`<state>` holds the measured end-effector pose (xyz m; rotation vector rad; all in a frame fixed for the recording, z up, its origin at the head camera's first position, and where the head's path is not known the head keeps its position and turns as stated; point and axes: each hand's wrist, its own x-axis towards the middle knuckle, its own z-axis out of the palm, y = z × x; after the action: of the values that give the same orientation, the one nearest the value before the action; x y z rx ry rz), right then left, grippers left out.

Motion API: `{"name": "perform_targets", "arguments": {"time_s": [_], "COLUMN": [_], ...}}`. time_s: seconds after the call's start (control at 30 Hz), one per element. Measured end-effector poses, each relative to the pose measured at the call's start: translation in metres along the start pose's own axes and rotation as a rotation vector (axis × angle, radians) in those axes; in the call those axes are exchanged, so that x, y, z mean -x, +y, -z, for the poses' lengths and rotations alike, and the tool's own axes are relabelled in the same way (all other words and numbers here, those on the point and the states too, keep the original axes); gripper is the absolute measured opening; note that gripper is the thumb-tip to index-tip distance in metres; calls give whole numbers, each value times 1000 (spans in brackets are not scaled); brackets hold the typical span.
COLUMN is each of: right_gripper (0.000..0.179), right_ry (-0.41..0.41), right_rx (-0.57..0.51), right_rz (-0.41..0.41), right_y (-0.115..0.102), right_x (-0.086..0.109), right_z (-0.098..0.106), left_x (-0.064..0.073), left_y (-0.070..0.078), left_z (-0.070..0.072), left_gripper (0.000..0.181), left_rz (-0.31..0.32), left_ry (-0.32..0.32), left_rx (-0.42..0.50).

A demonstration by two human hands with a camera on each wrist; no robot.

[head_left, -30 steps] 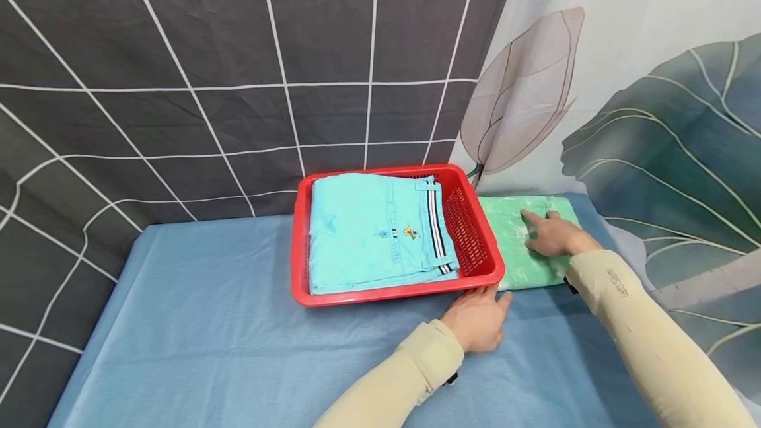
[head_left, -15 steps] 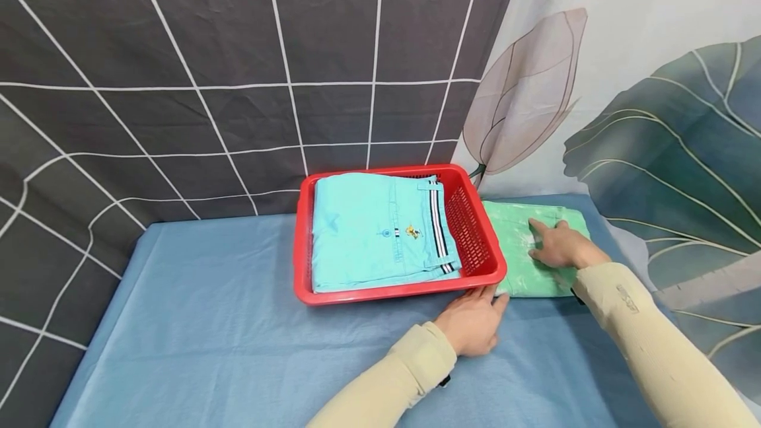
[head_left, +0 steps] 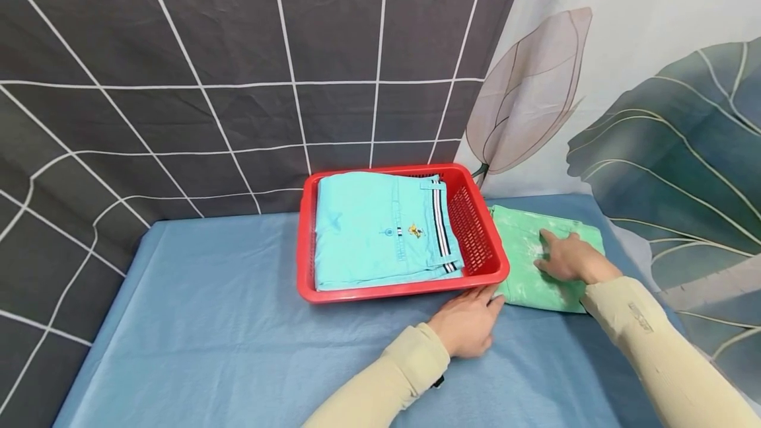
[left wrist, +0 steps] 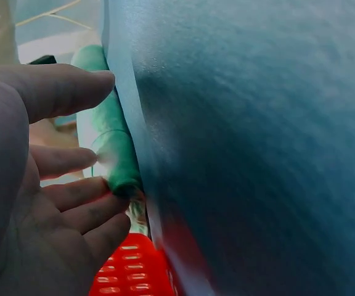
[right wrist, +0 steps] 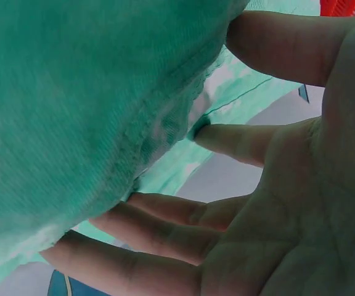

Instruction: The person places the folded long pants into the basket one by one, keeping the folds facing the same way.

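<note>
A folded green garment [head_left: 518, 236] with pale patches lies on the blue cloth, right beside the red plastic basket [head_left: 368, 294]. My right hand [head_left: 573, 257] rests on its top with fingers spread; in the right wrist view the fingertips touch the green fabric [right wrist: 73, 123]. My left hand [head_left: 466, 323] lies low at the basket's front right corner, close to the garment's near left corner. In the left wrist view its fingers reach out fairly straight beside the green garment [left wrist: 119, 148], thumb apart. Whether they touch it I cannot tell.
Folded turquoise trousers [head_left: 357, 230] with a striped waistband lie inside the basket. Behind stands a dark grey cloth with white grid lines [head_left: 238, 51]; at the right hangs a white curtain with leaf prints [head_left: 618, 71]. Blue cloth [head_left: 208, 322] covers the table.
The green garment has slid right and a little toward me, turning slightly, with my right hand on it. My left hand has shifted slightly left; the view has shifted a little too.
</note>
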<state>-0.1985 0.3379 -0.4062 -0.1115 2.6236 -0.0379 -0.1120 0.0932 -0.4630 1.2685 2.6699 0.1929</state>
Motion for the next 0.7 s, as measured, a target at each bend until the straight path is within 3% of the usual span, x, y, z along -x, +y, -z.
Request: {"name": "perform_targets", "arguments": {"time_s": [0.7], "right_gripper": [86], "right_ry": [46], "right_rx": [14], "right_rz": [-17], "right_y": [-4], "right_x": [29], "right_z": [-18], "left_x": [17], "left_y": [-4], "left_z": [-1], "left_gripper": [65], "left_rz": [-33], "left_ry": [48], "left_rx": [1]}}
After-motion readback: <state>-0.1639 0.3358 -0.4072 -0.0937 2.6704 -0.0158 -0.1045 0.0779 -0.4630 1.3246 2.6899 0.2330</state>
